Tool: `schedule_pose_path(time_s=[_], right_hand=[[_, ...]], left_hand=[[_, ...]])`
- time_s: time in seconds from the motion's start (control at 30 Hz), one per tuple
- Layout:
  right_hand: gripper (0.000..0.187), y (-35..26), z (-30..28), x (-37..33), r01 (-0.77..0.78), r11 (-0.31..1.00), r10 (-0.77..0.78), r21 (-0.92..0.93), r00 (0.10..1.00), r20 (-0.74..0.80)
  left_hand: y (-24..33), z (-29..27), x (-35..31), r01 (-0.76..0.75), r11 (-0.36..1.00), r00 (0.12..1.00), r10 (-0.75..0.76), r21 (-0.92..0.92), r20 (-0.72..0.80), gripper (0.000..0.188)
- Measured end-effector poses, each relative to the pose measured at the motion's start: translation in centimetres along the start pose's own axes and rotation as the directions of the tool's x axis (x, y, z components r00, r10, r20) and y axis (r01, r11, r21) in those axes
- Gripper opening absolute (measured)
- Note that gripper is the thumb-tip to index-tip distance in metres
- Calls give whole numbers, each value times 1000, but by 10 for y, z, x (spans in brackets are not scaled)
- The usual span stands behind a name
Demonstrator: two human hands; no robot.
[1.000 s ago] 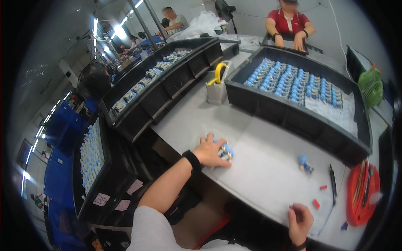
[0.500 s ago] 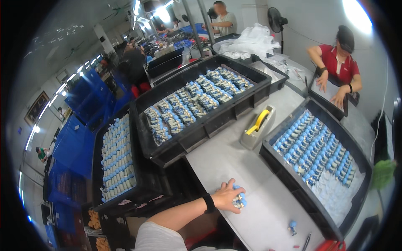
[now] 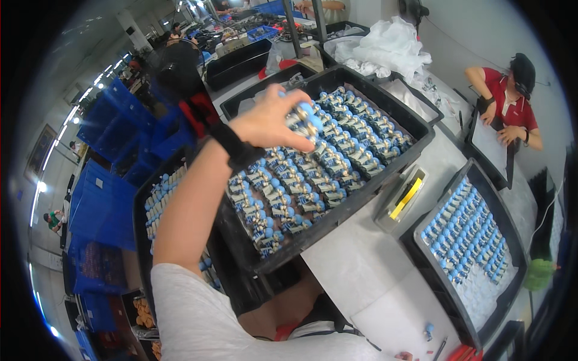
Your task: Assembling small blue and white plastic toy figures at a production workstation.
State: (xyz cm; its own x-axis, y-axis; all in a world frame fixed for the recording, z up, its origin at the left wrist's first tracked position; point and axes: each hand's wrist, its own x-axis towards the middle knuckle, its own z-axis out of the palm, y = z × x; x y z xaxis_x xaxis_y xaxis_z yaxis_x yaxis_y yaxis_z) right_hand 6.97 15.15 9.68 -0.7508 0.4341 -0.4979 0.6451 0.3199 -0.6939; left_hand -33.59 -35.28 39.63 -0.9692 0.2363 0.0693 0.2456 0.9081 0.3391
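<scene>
My left hand (image 3: 270, 120), a black band at its wrist, is raised over the far side of a large black tray (image 3: 337, 225). Its thumb and fingers are closed around a small cluster of blue-headed figurines (image 3: 306, 118). Beneath and beside it, rows of similar figurines (image 3: 349, 141) stand close together in the tray. What looks like the fingertips of my right hand (image 3: 404, 356) barely shows at the lower edge; the rest is out of frame. Near them a single blue-headed figurine (image 3: 428, 331) lies on the grey table (image 3: 367, 271).
A grey tape dispenser (image 3: 402, 201) with yellow tape stands between the large tray and another black tray (image 3: 415, 249) of figurines on the right. A pen (image 3: 441, 348) lies at the front. Across the table a person in red (image 3: 515, 114) works at a tray. White plastic bags (image 3: 388, 48) are piled behind.
My left hand has moved up and away from the table to above the large tray, carrying the figurines. The view has shifted, and the person in red has lowered their head.
</scene>
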Motion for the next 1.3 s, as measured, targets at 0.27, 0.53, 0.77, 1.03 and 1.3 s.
schedule_pose_path(time_s=[0.27,0.53,0.77,1.03,1.3], right_hand=[[18,21,1,10,-53,996,41,-74,988,-146],[17,69,-4,15,-94,988,61,-119,966,-250],[16,115,-5,22,-102,981,52,-162,957,-287],[24,139,1,30,-94,982,29,-167,934,-356],[21,136,-2,27,-113,993,101,-32,958,-268]], left_hand=[[19,164,38,23,999,963,-15,-25,270,71],[23,192,41,75,997,971,-74,3,226,67],[12,206,42,16,997,962,-35,73,272,70],[8,201,44,-28,998,977,38,-49,208,80],[-96,124,93,-16,962,820,-144,-274,-554,48]])
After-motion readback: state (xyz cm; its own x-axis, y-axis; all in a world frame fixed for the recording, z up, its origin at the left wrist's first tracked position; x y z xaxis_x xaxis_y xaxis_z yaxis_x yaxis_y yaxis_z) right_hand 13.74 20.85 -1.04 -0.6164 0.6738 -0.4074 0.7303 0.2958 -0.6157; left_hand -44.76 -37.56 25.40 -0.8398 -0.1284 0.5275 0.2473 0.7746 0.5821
